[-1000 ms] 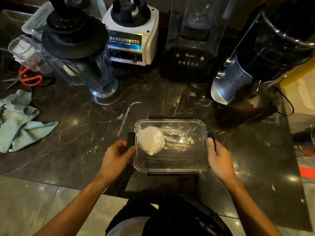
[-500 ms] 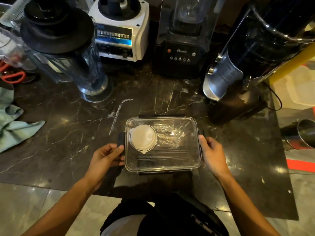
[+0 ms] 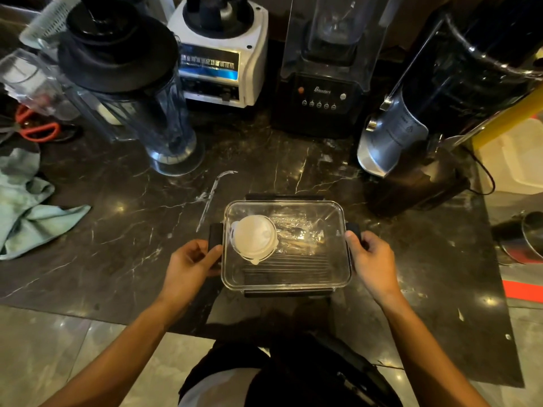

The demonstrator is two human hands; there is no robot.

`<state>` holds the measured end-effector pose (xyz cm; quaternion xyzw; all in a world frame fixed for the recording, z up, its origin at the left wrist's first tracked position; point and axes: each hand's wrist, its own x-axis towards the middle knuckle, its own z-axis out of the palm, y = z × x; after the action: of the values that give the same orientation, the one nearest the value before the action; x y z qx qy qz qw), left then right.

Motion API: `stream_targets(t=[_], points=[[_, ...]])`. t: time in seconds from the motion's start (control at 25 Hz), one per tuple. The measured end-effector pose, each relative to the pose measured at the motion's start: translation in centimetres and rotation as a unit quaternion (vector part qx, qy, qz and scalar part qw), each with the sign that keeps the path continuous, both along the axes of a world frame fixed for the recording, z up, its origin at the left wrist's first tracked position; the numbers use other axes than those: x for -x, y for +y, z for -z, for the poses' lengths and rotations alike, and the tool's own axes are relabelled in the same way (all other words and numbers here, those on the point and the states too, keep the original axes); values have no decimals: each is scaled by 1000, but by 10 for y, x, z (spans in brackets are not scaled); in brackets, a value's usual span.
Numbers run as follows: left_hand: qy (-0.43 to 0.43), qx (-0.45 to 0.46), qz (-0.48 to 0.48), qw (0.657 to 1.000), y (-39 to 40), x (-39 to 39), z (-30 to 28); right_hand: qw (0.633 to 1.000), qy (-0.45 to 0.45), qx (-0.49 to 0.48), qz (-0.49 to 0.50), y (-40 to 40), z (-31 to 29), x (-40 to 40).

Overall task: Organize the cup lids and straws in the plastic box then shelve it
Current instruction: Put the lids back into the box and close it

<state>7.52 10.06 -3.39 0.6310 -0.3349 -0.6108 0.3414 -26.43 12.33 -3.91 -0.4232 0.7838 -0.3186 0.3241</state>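
On the glossy veined dark marble counter (image 3: 293,168), your left hand (image 3: 188,267) and right hand (image 3: 373,262) clasp the clear rectangular plastic box's (image 3: 286,284) black side latches, round white cup lids (image 3: 254,239) inside.

The clear box (image 3: 286,283), lidded, sits flat on the counter; white lids (image 3: 254,240) stacked at its left, dark straws (image 3: 286,267) along its near side

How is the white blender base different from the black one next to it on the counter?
The white blender base has a light casing and a blue-lit label panel; the black blender base is dark with a row of small round buttons. The white one stands bare on top, with no jar, while the black one sits under a clear enclosure. Both stand upright at the back of the dark marble counter.
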Motion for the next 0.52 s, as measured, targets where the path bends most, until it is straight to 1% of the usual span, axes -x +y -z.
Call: stream_targets(t=[0.08, 0.2, 0.32, 0.44, 0.52], points=[[18, -14, -6, 1000, 1, -2, 3, 1000, -26, -3, 14, 1, 1, 1], [49, -37, -31, 998, 0, -5, 6, 993, -91, -16, 70, 4, 5, 2], [59, -31, -53, 996, -2, -3, 8, 989, -111, -12, 102, 5, 6, 1], [23, -7, -62, 998, -10, -1, 14, 993, -65, 8, 100, 5, 1, -2], [4, 0, -52, 999, -17, 2, 14, 996, 15, 14, 81, 6, -2, -4]])
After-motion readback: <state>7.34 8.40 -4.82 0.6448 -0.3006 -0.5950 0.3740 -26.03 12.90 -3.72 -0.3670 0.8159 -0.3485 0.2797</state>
